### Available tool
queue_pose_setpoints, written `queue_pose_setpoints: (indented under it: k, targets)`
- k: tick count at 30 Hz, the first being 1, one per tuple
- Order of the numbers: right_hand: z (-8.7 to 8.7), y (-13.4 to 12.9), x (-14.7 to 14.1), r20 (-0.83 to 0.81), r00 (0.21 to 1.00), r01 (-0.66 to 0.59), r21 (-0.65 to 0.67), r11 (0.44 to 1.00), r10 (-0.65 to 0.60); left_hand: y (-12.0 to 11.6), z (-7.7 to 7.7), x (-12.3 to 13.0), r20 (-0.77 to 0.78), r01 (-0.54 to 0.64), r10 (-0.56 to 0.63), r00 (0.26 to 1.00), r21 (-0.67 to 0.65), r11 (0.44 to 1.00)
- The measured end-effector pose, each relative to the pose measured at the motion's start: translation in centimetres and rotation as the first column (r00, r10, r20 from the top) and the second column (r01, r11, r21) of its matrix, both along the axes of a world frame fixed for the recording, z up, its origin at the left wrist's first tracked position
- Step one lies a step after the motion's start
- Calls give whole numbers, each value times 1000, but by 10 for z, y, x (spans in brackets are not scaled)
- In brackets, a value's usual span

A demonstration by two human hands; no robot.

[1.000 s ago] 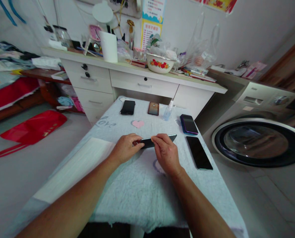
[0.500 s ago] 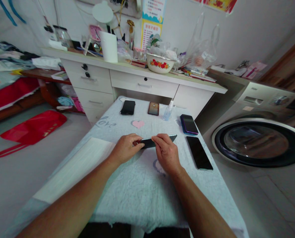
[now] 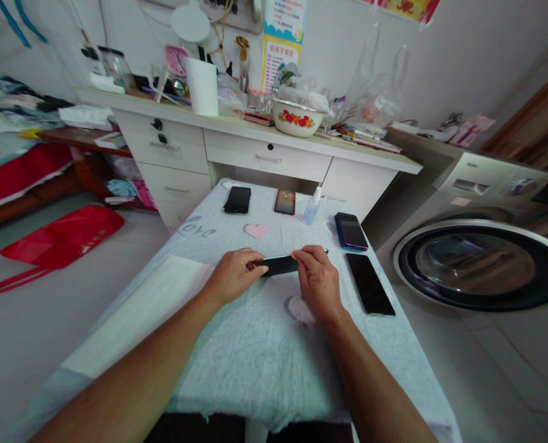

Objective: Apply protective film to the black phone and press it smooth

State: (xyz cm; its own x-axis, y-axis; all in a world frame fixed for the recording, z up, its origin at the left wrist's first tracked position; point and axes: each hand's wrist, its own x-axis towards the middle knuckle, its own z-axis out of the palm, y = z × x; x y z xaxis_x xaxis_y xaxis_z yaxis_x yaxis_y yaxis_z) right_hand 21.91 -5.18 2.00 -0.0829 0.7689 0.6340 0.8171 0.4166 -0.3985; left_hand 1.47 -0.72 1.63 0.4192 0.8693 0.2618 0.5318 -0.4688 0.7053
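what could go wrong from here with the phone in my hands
The phone might slip, since the left hand and right hand seem to hold it mostly by its edges. The right hand could also knock the spray bottle, which stands upright just beyond.

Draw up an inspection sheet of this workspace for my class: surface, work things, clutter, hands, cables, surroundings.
Surface: pale cloth, heart-patterned, lightly creased.
Work things: held phone, dark side showing, tilted.
Clutter: far phones, small phone, bottle, stacked phones, flat phone, white sheet.
Hands: left hand grips the held phone's left end; right hand has fingers pinched at its upper edge, grip unclear.
Cables: nothing seen on the cloth.
Surroundings: laden desk behind, washer right, red bag on the floor, left.
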Motion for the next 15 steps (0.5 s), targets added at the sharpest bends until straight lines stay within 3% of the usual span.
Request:
queue_pose_setpoints:
  k: [9, 15]
  targets:
    - [-1, 3, 7, -11, 997, 81, 32, 996, -81, 1, -2, 0, 8, -6, 6, 1000, 0, 1000]
    - [-3, 1, 0, -5, 1000, 30, 31, 999, -30, 0, -2, 0, 9, -5, 5, 1000, -2, 1000]
